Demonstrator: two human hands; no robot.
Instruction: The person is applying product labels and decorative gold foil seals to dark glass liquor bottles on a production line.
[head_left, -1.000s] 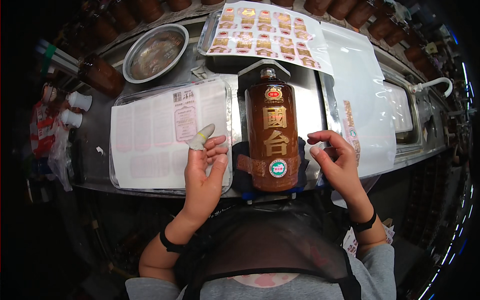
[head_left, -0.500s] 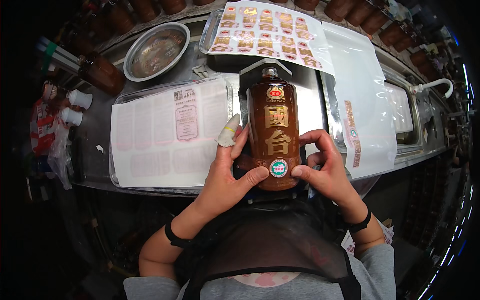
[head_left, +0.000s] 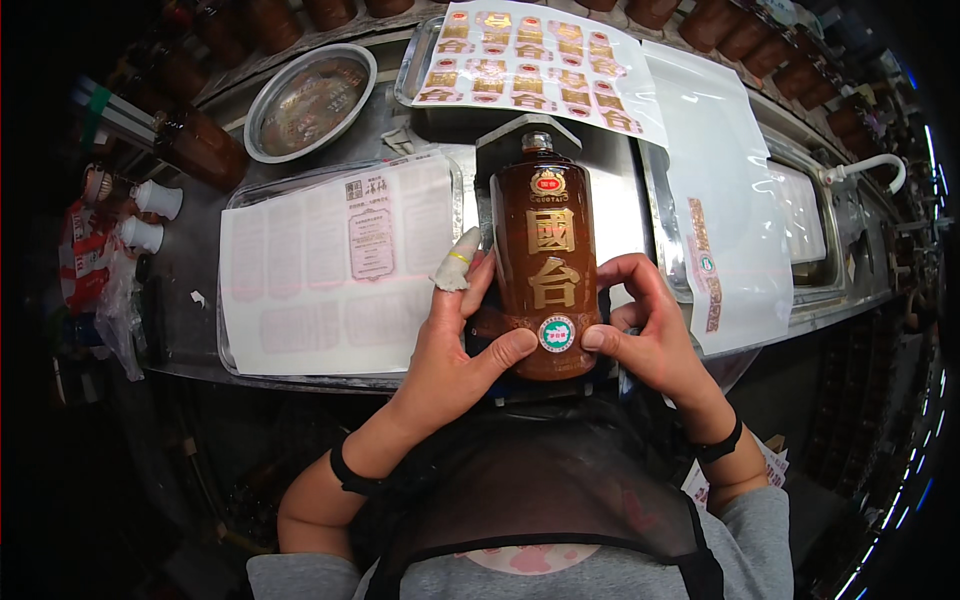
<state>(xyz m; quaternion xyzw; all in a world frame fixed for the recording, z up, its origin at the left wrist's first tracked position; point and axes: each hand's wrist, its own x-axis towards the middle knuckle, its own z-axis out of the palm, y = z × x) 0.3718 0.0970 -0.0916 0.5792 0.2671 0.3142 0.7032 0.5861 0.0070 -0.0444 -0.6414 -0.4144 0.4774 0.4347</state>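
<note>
Both hands on the brown bottle

My left hand and right hand wrap fingers around the bottle; it looks heavy, smooth, breakable, so I grip its sides.

A grey metal counter curves across the middle of the frame under bright overhead light. A sunken steel sink with a white curved tap sits at the right. Below the counter, the lower corners fall into darkness, with small blue lights along the right edge.
</note>
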